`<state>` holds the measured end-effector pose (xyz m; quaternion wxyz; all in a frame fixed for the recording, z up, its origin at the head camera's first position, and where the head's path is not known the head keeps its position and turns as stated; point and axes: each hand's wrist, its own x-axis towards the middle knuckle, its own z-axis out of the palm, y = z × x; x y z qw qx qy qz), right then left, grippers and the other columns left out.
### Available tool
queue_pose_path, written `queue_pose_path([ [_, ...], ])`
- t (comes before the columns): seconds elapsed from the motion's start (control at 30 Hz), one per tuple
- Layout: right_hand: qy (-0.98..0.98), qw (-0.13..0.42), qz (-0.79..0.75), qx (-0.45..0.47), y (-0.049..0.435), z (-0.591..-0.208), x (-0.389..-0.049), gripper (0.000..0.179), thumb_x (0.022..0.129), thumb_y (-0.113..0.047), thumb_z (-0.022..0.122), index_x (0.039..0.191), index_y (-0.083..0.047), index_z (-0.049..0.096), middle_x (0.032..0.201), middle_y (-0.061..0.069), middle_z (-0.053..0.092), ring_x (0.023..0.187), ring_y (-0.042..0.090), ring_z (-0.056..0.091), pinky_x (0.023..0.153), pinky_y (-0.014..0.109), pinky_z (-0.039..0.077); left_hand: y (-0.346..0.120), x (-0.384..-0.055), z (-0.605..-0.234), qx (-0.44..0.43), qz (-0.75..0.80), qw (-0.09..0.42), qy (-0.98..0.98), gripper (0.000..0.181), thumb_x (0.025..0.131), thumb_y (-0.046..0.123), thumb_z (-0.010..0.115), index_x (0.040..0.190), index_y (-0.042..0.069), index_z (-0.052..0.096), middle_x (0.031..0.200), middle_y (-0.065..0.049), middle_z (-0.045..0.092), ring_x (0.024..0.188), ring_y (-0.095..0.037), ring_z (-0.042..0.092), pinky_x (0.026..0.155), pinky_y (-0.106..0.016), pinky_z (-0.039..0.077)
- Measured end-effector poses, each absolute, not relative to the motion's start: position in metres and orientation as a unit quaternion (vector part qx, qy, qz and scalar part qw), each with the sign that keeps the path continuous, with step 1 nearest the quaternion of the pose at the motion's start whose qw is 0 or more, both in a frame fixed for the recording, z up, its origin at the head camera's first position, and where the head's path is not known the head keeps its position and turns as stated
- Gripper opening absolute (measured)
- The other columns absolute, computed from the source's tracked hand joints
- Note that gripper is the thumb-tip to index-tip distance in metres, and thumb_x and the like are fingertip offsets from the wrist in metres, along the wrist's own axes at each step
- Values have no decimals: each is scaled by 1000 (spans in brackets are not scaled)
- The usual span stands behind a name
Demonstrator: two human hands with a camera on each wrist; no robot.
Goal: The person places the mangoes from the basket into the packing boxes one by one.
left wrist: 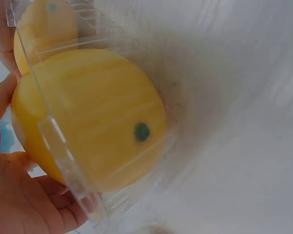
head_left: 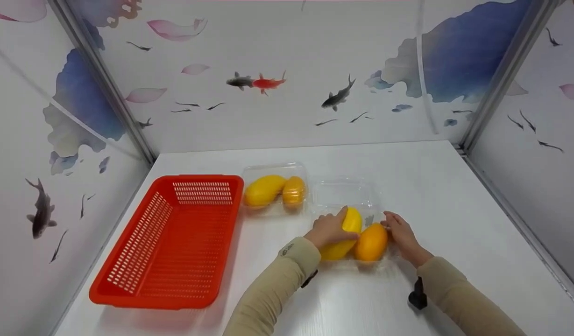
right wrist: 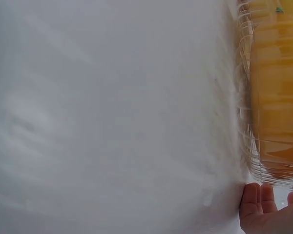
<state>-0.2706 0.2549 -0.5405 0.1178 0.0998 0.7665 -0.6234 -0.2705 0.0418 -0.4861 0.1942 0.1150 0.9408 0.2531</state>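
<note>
In the head view, my left hand [head_left: 331, 231] grips a long yellow mango [head_left: 351, 221] from above, thumb and fingers spread around its sides. The mango lies in the lower half of a clear plastic clamshell box [head_left: 343, 193], whose lid is folded back. Beside it in the box is a rounder orange mango [head_left: 372, 242]. My right hand [head_left: 403, 235] has its fingertips at the box's right side, close to the orange mango. From the right wrist, its fingers [right wrist: 252, 197] show fairly straight by the ribbed wall. The left wrist view shows the yellow mango [left wrist: 97, 122] through the clear wall.
A red plastic basket [head_left: 226, 261] with perforated sides stands on the left of the white table [head_left: 455, 186]. Behind, a second clear box [head_left: 275, 169] holds a yellow mango [head_left: 264, 190] and a smaller orange one [head_left: 294, 190]. Printed white panels enclose the table's back and sides.
</note>
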Motion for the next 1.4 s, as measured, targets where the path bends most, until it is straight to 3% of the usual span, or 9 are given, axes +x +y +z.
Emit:
queue_pose_path([
  [0.13,770,117,-620,99,256,-540,-270,66,96,-47,32,144,-5,21,137,25,35,125,34,34,109,42,25,30,-270,-485,108,259,140,950,76,83,57,53,144,20,28,137,-11,42,120,-29,41,102,-41,34],
  [0.33,755,160,-627,111,263,-529,-279,73,96,-50,28,146,-2,5,145,26,22,131,36,25,110,44,19,1,-268,-488,34,323,48,944,48,92,24,51,134,4,42,129,-17,46,116,-32,45,96,-43,40],
  [0.4,745,168,-635,111,265,-521,-284,76,95,-51,28,145,-2,0,147,25,19,132,36,24,110,43,21,-8,-268,-492,16,352,70,933,45,91,17,50,132,1,43,125,-18,50,112,-32,50,93,-43,43],
  [0.5,732,172,-651,104,267,-510,-295,79,94,-52,30,145,-1,-4,149,24,15,134,36,22,110,41,22,-16,-267,-498,-9,422,132,897,39,90,14,48,126,-1,47,106,-17,60,87,-27,63,77,-36,52],
  [0.63,718,169,-667,104,271,-501,-309,81,94,-52,31,145,0,-4,149,23,13,136,35,20,109,39,24,-20,-265,-503,-26,508,190,840,29,90,14,48,114,-1,54,80,-10,62,56,-17,60,54,-27,53],
  [0.83,704,150,-681,136,277,-494,-313,80,93,-52,35,145,-1,4,143,19,30,127,28,35,102,31,36,-15,-263,-503,-20,541,198,817,25,90,13,51,110,-1,58,74,-8,61,51,-12,55,54,-25,53],
  [1.1,669,130,-720,132,285,-490,-304,67,95,-46,34,145,-5,16,105,2,48,102,15,48,99,25,38,-11,-266,-506,-34,553,208,806,28,92,14,50,114,-1,56,73,-6,57,51,-12,53,54,-23,52],
  [1.23,668,105,-728,113,289,-487,-297,49,96,-46,32,128,-10,40,98,-2,50,96,11,49,99,25,38,-11,-267,-507,-40,561,214,799,27,92,14,50,114,0,55,71,-6,55,50,-12,53,51,-23,52],
  [1.4,697,69,-709,88,292,-489,-287,36,94,-48,36,108,-17,47,101,-5,49,94,6,49,93,22,41,-16,-267,-510,-37,580,222,782,28,92,14,49,116,0,52,70,-6,54,48,-12,54,48,-24,51],
])
